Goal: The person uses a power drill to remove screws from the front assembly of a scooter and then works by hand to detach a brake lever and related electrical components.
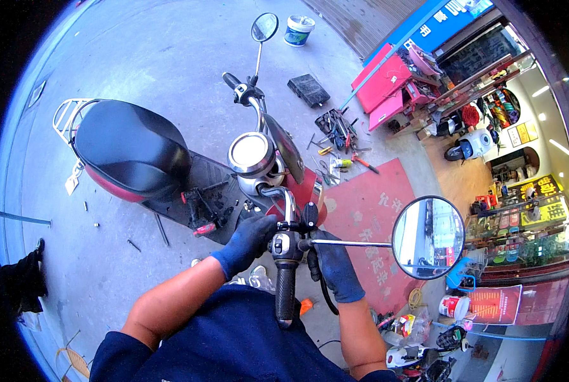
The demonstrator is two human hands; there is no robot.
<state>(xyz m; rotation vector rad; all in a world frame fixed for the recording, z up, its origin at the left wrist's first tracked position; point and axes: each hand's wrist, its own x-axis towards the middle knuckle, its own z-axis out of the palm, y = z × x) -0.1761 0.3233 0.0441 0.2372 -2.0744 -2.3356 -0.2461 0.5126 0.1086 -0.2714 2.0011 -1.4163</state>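
Observation:
A scooter with a black seat (131, 143) and a red lower body stands in front of me. Its near handlebar grip (285, 294) points toward my body, with a switch housing (287, 245) above it. My left hand (243, 243), in a blue work glove, is against the left side of the handlebar by that housing; its fingertips are hidden. On the other side, my gloved right hand (338, 261) reaches under the mirror stem (354, 242). Its dark fingers curl in beside the black cable; what they hold is hidden. A round headlight (250, 153) sits between the handlebars.
Hand tools lie on the scooter's footboard (198, 207). Past the front, an open toolbox (336, 127), loose pliers and a black case (308, 90) lie on the concrete. A red mat (373, 229) runs toward the shop. The round mirror (428, 237) juts out right; a bucket (299, 30) stands far off.

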